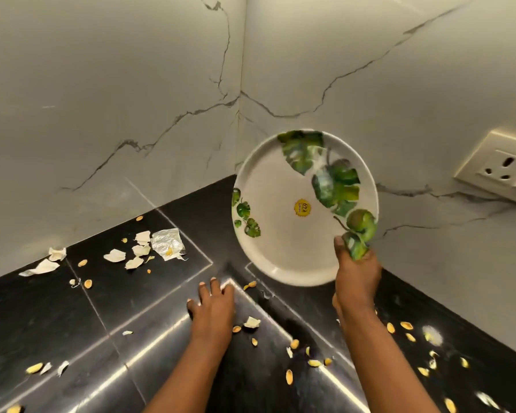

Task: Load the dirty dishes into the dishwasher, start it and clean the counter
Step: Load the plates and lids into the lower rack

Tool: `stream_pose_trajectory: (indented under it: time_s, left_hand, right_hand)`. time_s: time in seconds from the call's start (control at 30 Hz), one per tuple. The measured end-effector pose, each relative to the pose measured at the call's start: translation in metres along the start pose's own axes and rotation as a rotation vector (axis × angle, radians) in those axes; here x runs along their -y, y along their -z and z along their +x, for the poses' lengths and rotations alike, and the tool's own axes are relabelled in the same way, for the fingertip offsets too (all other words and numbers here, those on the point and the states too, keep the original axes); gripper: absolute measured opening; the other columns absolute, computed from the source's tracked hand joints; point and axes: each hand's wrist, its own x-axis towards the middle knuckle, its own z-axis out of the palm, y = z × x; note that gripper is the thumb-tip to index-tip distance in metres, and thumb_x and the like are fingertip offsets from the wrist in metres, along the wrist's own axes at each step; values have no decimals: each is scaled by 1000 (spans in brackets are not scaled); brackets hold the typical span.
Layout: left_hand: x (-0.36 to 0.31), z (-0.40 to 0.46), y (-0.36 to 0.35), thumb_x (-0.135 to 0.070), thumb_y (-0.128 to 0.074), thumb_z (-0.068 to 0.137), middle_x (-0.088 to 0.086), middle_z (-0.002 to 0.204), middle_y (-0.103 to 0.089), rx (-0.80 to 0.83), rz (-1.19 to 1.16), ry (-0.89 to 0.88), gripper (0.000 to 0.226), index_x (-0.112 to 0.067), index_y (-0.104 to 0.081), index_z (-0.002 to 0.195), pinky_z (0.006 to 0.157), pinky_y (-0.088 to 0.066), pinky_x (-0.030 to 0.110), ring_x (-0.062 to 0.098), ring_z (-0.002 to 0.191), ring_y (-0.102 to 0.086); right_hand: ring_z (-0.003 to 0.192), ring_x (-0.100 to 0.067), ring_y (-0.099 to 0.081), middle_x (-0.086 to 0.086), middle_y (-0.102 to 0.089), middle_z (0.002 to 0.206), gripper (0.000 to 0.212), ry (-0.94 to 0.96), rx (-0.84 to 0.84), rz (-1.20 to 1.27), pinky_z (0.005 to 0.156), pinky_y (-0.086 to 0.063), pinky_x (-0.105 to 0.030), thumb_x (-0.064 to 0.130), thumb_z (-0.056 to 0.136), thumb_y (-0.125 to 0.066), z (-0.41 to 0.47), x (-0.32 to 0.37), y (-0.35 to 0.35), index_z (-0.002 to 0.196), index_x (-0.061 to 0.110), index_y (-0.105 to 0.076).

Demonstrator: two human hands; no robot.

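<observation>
While scraps of paper (115, 255), a crumpled wrapper (167, 243) and scattered nut shells (87, 283) lie across the dark counter (57, 317), the cleaning part of the job looks barely begun. Near the middle, the left hand (212, 308) rests flat on the counter with fingers spread, holding nothing. Further right, the right hand (355, 272) pinches the rim of a leaf-patterned plate (283, 234), tilted up clear of the counter near the wall corner. No dishwasher shows, so loading and starting it appear still ahead.
</observation>
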Motion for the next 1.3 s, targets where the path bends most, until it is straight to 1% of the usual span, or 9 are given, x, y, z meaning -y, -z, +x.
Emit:
stream_pose_trajectory:
  time_s: [0.17,0.27,0.4,0.63,0.8,0.93,1.07,1.2,1.3]
  left_hand:
    - [5,-36,-11,-27,-51,95,9,154,-27,-188,-159,-31,47,-21,-39,140,109,-26,57,34,140,-26]
    - [6,-57,-9,-28,-50,95,12,152,-30,-281,-205,-31,46,-18,-42,139,109,-25,59,36,140,-27]
    - [-3,-101,7,-37,-53,93,13,150,-33,-369,-228,-16,50,-17,-44,138,109,-26,58,38,138,-29]
    - [-32,-207,15,-36,-58,89,11,146,-38,-443,-203,-135,51,-19,-45,136,106,-31,56,33,132,-37]
    - [-49,-277,6,-33,-55,89,10,147,-38,-388,-112,-208,45,-21,-46,132,103,-34,53,31,129,-41]
    - [-55,-312,1,-21,-53,88,13,148,-35,-364,9,-314,45,-19,-46,133,105,-30,58,34,133,-36]
    - [-56,-356,0,-19,-51,87,13,149,-33,-347,-8,-357,46,-18,-45,132,104,-30,55,33,132,-35]
    - [-46,-407,-8,-16,-47,88,12,151,-29,-310,-43,-421,48,-18,-41,135,108,-29,55,32,135,-32]
    - [-28,-446,-26,-15,-47,88,10,152,-28,-277,-62,-463,50,-18,-39,137,110,-27,56,31,136,-30]
  right_hand:
    - [76,-10,-65,5,-69,86,15,-106,-98,189,69,-52,-25,10,88,-68,-9,13,43,82,23,-66]
    - [77,-10,-65,4,-68,88,9,-110,-125,188,64,-53,-20,11,89,-68,-16,12,80,90,20,-66]
    - [77,-13,-66,3,-70,87,9,-111,-122,182,67,-53,-27,12,89,-68,-39,18,134,89,21,-67]
    - [67,-3,-64,6,-68,82,12,-16,-100,81,58,-51,-16,11,89,-68,-108,37,243,100,15,-67]
    - [82,-24,-69,-1,-71,85,9,-51,-126,-50,76,-57,-40,22,85,-73,-154,34,317,93,21,-68]
    - [77,-19,-65,4,-68,83,18,-55,-162,-57,69,-51,-30,21,88,-70,-200,40,352,105,15,-68]
    - [82,-22,-68,-1,-72,88,20,-53,-208,-97,76,-57,-41,25,88,-70,-255,38,389,105,14,-70]
    - [70,-12,-62,2,-66,78,13,-20,-278,-129,55,-46,-23,22,90,-67,-317,52,426,100,13,-68]
    - [77,-20,-65,-3,-69,85,20,-33,-307,-118,63,-47,-25,25,89,-69,-367,49,446,101,9,-70]
